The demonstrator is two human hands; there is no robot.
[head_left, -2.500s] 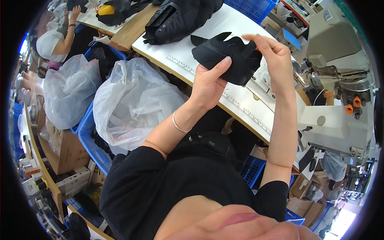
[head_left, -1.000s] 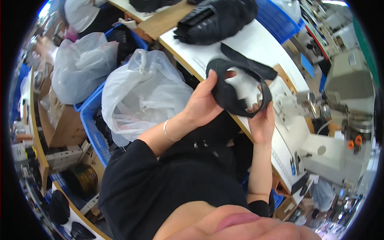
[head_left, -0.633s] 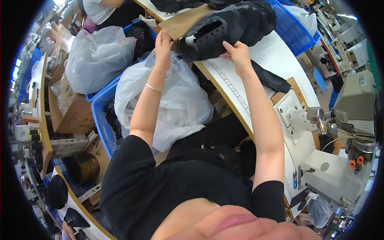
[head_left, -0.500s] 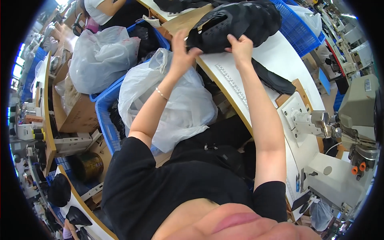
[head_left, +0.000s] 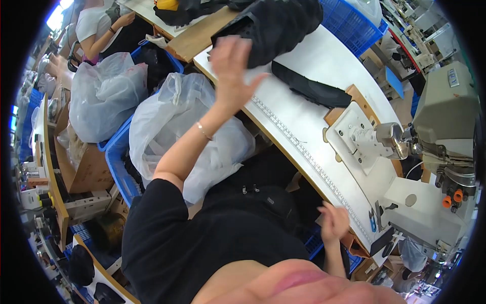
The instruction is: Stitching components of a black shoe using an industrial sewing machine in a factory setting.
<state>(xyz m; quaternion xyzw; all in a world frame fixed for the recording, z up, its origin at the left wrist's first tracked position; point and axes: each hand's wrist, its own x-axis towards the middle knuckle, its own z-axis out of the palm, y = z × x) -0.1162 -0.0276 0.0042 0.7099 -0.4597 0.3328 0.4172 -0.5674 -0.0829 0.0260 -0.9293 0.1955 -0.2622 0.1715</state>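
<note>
My left hand (head_left: 232,75) is raised at the table's near-left edge, open with fingers spread and holding nothing. Just beyond it lies a pile of black pieces (head_left: 283,30) that look like shoe uppers; whether the fingertips touch the pile I cannot tell. One separate long black piece (head_left: 311,87) lies flat on the white table (head_left: 298,119), between the pile and the sewing machine (head_left: 377,144). My right hand (head_left: 334,223) hangs low by the table's near edge, its fingers loosely bent and apart, with nothing seen in them.
White plastic bags (head_left: 190,137) bulge from blue crates (head_left: 121,164) on the left. A blue basket (head_left: 349,25) stands beyond the table. Blue-handled snips (head_left: 373,221) lie near the machine. A printed ruler (head_left: 304,149) runs along the table edge. Another person (head_left: 93,30) sits at the far left.
My right hand has let go of the black pile and come back down to the near table edge. My left hand stays near the pile, fingers spread. The whole view has shifted slightly.
</note>
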